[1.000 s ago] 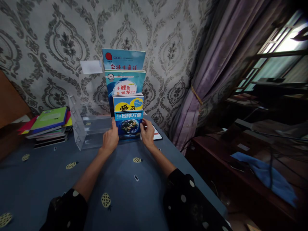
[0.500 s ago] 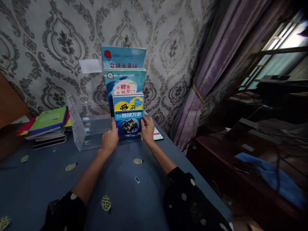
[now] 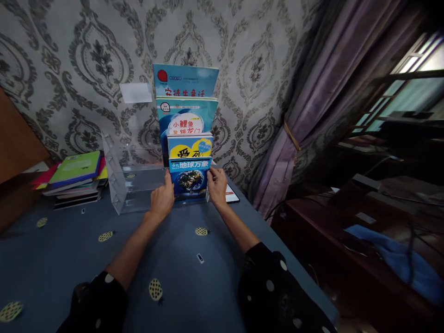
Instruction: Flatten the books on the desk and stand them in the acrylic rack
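grip of left hand point(image 3: 162, 200) and right hand point(image 3: 217, 187) around 1 globe-cover book point(image 3: 189, 179), 3 other covers point(image 3: 188, 115) behind

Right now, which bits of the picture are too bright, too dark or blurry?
In the head view, the window glares while the furniture below it is dim; in the head view, the blue cloth looks smeared, but the front book shows a readable title.
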Available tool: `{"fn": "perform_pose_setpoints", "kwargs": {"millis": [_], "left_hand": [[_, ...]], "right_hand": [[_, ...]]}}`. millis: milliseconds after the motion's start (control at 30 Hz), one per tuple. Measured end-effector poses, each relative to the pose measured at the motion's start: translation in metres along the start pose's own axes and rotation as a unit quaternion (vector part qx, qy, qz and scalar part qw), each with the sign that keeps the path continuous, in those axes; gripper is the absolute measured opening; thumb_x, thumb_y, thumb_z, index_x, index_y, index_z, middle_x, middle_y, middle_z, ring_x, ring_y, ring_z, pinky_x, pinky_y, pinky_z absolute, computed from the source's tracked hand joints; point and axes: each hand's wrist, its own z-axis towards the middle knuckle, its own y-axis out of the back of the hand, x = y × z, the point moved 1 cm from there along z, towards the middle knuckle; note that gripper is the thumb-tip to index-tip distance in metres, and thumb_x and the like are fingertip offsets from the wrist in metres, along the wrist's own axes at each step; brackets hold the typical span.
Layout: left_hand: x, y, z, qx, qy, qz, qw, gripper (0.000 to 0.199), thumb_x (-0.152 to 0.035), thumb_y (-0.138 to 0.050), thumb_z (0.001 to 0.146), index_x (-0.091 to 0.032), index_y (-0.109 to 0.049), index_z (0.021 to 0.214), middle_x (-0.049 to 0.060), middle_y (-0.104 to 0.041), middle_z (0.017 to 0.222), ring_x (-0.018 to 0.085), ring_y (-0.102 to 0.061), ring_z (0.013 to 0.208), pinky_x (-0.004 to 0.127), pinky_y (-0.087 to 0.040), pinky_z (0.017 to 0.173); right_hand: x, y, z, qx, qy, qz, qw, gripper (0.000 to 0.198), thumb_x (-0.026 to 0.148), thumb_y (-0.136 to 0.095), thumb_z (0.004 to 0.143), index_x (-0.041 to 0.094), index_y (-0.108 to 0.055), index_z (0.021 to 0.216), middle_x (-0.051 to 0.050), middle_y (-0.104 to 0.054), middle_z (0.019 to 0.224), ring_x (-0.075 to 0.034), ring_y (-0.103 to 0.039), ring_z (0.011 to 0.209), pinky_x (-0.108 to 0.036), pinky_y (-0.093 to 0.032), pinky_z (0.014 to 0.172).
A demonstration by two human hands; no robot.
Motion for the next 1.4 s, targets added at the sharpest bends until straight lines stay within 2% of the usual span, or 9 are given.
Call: {"fn": "perform_pose_setpoints", "kwargs": {"millis": [233,433,700,933,1400], "left_hand": [[0.002,0.007,-0.003,-0.002,0.002,-0.003,1.0,0.055,-0.032,-0.026,0.105,-0.013,-0.017,0.157,0.017,-0.075,0.097,0.03,-0.074,0.089,0.038,-0.054,0.079],[0.004,0.008,-0.002,-0.016,0.011,-0.007,1.0,0.055,-0.036,-0.023,0.106,-0.014,-0.022,0.156,0.017,-0.075,0.096,0.031,-0.074,0.089,0.039,-0.053,0.079],[0.003,0.012,-0.002,-0.015,0.029,-0.05,0.998,0.051,-0.034,-0.021,0.106,-0.017,-0.028,0.154,0.014,-0.076,0.094,0.031,-0.074,0.09,0.037,-0.052,0.079],[0.003,0.013,-0.002,-0.021,0.031,-0.061,0.997,0.05,-0.036,-0.021,0.106,-0.018,-0.034,0.15,0.013,-0.076,0.091,0.032,-0.074,0.089,0.037,-0.052,0.077],[0.004,0.017,-0.002,-0.011,0.049,-0.058,0.997,0.049,-0.039,-0.025,0.105,-0.018,-0.037,0.148,0.014,-0.076,0.093,0.034,-0.074,0.09,0.037,-0.051,0.076]], "right_hand": [[0.006,0.005,0.001,-0.002,0.009,-0.005,1.0,0.038,0.041,-0.043,0.099,0.02,-0.074,0.096,-0.003,-0.052,0.075,-0.021,-0.051,0.074,-0.032,-0.044,0.069],[0.009,0.008,0.003,-0.005,0.012,-0.006,1.0,0.039,0.043,-0.042,0.098,0.02,-0.072,0.088,-0.004,-0.056,0.075,-0.022,-0.052,0.076,-0.033,-0.043,0.071],[0.007,0.007,0.003,-0.025,-0.019,0.006,0.999,0.033,0.045,-0.045,0.095,0.02,-0.065,0.087,-0.006,-0.065,0.085,-0.022,-0.058,0.082,-0.034,-0.045,0.077],[0.007,0.007,0.003,-0.019,-0.042,0.014,0.999,0.032,0.048,-0.048,0.093,0.02,-0.059,0.082,-0.004,-0.065,0.081,-0.021,-0.058,0.078,-0.033,-0.044,0.073],[0.01,0.01,0.004,-0.015,-0.047,0.031,0.998,0.031,0.047,-0.048,0.093,0.019,-0.063,0.088,-0.007,-0.068,0.088,-0.022,-0.061,0.083,-0.035,-0.047,0.077]]}}
